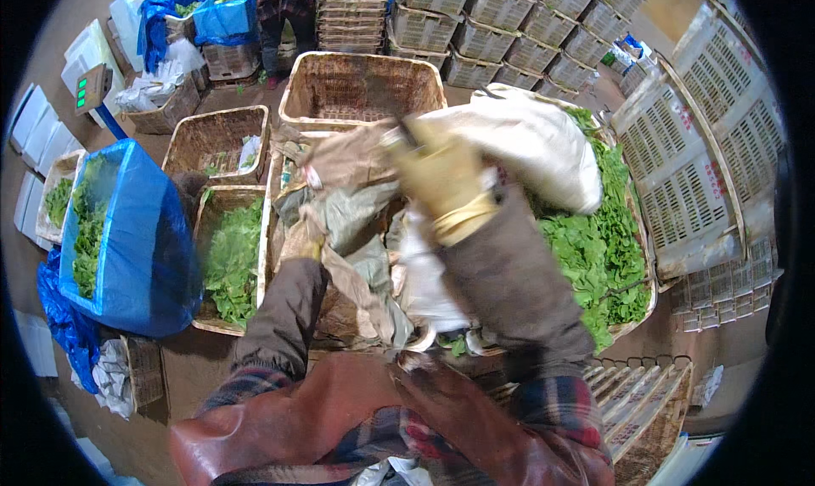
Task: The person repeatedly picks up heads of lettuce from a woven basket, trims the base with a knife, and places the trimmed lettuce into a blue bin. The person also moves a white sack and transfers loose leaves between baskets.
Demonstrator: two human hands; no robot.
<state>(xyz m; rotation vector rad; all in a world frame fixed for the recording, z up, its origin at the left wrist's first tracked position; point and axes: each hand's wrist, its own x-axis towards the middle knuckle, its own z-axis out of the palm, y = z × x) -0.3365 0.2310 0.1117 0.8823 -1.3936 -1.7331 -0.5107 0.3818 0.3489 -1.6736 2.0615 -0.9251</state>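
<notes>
My left hand (303, 248), in a yellowish glove, is at the tan sheeting (356, 282) draped over the crate before me. Its fingers are largely hidden, so I cannot tell whether it grips. My right hand (439, 167), in a tan work glove, is raised over the middle and blurred. It is closed around a narrow dark tool (407, 132), too blurred to name. Grey-green sheeting (360, 212) and a white sack (426, 282) lie crumpled below. On the right, a white bulky sack (541, 148) rests over green leafy vegetables (592, 250).
Leafy greens fill a crate (232, 257) and a blue-lined crate (146, 244) on the left. Behind stand brown plastic crates (363, 91) and a digital scale (92, 91). Stacked crates (681, 148) rise at the right. A person (286, 21) stands at the back.
</notes>
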